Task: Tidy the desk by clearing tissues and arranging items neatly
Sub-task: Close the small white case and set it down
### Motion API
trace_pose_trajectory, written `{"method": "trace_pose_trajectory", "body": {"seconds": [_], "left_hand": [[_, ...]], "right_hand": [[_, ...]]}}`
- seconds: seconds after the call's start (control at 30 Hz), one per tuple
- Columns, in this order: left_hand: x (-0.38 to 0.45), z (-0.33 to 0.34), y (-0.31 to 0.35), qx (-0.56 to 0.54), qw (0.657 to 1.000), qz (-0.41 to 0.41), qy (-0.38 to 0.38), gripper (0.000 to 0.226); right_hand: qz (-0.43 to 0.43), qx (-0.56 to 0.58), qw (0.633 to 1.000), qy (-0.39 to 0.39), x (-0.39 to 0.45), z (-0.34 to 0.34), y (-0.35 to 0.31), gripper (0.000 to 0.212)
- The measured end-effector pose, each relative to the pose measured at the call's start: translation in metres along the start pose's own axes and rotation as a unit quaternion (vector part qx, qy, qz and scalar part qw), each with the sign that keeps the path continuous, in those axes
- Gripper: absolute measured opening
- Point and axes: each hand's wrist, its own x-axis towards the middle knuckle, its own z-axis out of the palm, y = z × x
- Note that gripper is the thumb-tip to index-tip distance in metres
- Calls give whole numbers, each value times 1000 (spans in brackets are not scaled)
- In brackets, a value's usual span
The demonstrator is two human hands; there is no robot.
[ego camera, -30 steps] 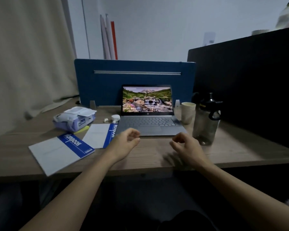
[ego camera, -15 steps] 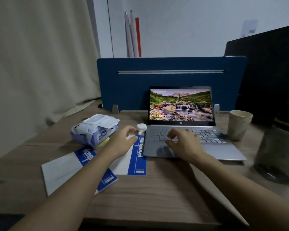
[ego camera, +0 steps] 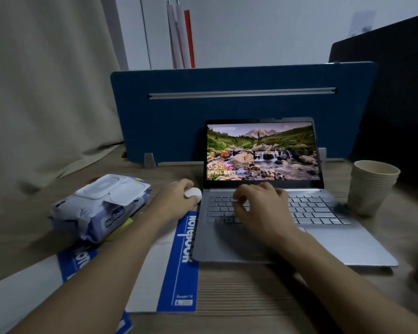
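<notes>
Wooden surface (ego camera: 239,295), dim lighting. Open silver laptop (ego camera: 275,239) at centre, lid up, waterfall lock screen lit, backed by a blue divider panel (ego camera: 227,112) at the far edge.

Left hand (ego camera: 171,203) extended to just left of the laptop's far-left corner, fingers curled around a small white rounded case (ego camera: 193,194), apparently an earbud case; contact visible, grip looks partial, case resting on or just above the surface (cannot tell which).

Right hand (ego camera: 261,208) over the left half of the laptop keyboard, palm down, fingers loosely curled, holding nothing; cannot tell whether fingertips touch the keys.

Wet-wipe pack (ego camera: 99,208) at left, white flip lid on top, lying tilted, near corner overlapping a notebook. Yellow slip (ego camera: 128,222) poking out beneath the pack's right edge.

Two white notebooks with blue spine bands: one (ego camera: 176,268) lying under the left forearm, its right edge tucked just under the laptop's left side; the other (ego camera: 34,290) at near left, partly beneath the first and the wipe pack.

Stack of paper cups (ego camera: 372,186) upright, right of the laptop, just beside its far-right corner.

Beige curtain (ego camera: 46,92) hanging at left behind the surface.
</notes>
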Motion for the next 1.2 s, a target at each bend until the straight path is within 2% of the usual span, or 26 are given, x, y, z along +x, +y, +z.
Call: {"method": "trace_pose_trajectory", "body": {"seconds": [0.07,0.17,0.33,0.47,0.57,0.63,0.7,0.93,1.03,1.2], "left_hand": [[6,3,-1,29,1000,8,10,43],[9,7,-3,9,999,10,29,46],[-2,1,0,-160,984,-18,82,42],[-29,-4,17,-242,965,7,97,42],[-52,-3,33,-300,950,40,73,51],[-62,0,40,-313,947,55,53,47],[-67,3,45,-324,943,64,34,44],[-72,1,47,-352,932,81,25,55],[-72,1,48,-358,929,86,18,48],[-71,-2,46,-397,914,84,8,27]], "right_hand": [[-2,-1,1000,-1,-1,-1,1,17],[6,-3,1000,-10,-3,-1,4,17],[22,28,999,20,-6,-6,4,15],[41,115,992,1,-7,-12,-1,19],[48,225,973,-32,-9,-16,-7,27],[51,267,961,-56,-11,-18,-12,29],[51,296,951,-68,-13,-18,-15,28],[96,422,898,-78,-11,-18,-18,21],[119,472,870,-77,-10,-17,-18,19],[122,500,852,-94,-9,-17,-16,23]]}}
